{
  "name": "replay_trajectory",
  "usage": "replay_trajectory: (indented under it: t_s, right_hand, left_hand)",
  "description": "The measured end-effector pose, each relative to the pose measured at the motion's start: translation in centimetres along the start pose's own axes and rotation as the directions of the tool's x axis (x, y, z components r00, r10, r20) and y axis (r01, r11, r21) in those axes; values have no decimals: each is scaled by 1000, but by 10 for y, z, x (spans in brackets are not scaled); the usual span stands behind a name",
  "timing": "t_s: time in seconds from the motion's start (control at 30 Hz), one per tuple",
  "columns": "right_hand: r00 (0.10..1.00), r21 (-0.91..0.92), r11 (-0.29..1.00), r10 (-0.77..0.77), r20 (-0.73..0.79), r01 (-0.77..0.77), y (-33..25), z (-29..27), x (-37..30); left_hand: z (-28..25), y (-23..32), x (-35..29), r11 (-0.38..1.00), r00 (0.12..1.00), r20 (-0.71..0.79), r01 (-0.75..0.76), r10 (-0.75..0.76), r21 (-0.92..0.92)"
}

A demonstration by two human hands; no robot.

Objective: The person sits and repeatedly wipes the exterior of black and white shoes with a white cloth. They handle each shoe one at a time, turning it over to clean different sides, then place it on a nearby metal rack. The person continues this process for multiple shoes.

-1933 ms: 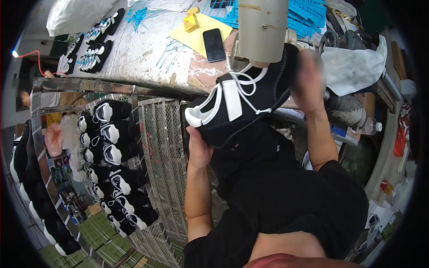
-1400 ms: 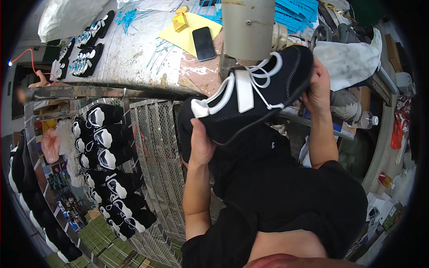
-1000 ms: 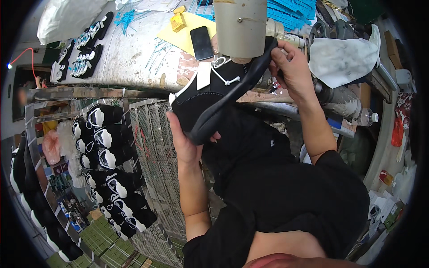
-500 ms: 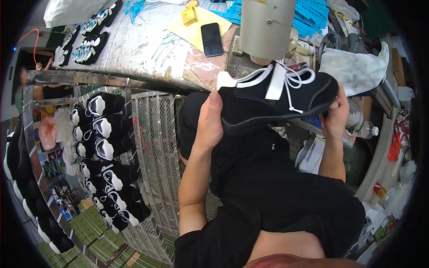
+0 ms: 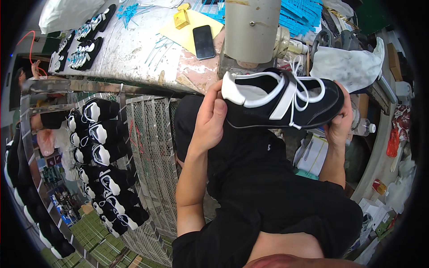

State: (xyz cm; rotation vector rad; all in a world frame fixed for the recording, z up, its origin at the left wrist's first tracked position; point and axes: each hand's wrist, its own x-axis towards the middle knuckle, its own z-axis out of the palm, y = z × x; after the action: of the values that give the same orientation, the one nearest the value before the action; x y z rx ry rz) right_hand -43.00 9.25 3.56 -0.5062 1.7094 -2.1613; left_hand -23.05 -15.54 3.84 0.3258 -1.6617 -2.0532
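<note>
Between my two hands I hold a black sneaker (image 5: 308, 117) with a white heel patch, a white strap and white laces tied in a bow. Its heel is on the left, gripped by my left hand (image 5: 210, 120), thumb against the side. My right hand (image 5: 338, 119) closes round the toe. The shoe's opening tips toward me, so the pale insole shows. Just behind it rises the beige column of a machine (image 5: 251, 33), close to the shoe's upper edge.
On the worn table (image 5: 129, 58) lie a black phone (image 5: 203, 42), a yellow sheet (image 5: 190, 32), a small yellow box (image 5: 181, 19) and blue strips (image 5: 300, 18). Several shoes (image 5: 86, 52) stand at its far left. A metal rack (image 5: 154, 147) with rows of shoes (image 5: 102, 134) flanks my left.
The sneaker has rolled in my hands: earlier its side faced me, now its opening and insole show. Both hands still hold it. A person's arm has come into view behind the rack at left.
</note>
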Motion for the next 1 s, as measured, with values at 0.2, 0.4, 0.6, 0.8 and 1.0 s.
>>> replay_trajectory:
  t_s: [0.2,0.4,0.6,0.8,1.0]
  right_hand:
    - [989,-45,990,-131,75,135,13,-20,-12]
    - [967,7,974,-227,119,228,12,-57,-10]
    - [949,67,952,-305,82,300,10,-62,-10]
    - [934,73,940,-339,113,333,14,-50,-2]
    - [951,-143,944,-279,133,297,18,-23,-10]
  left_hand:
    - [-11,-20,-14,999,999,29,28,-28,21]
    - [-2,-5,-3,997,994,92,57,-53,-47]
    - [7,-7,7,938,999,35,34,-23,-344]
    - [3,-7,25,876,1000,15,-17,27,-482]
    - [-14,-15,21,972,969,80,-236,234,15]
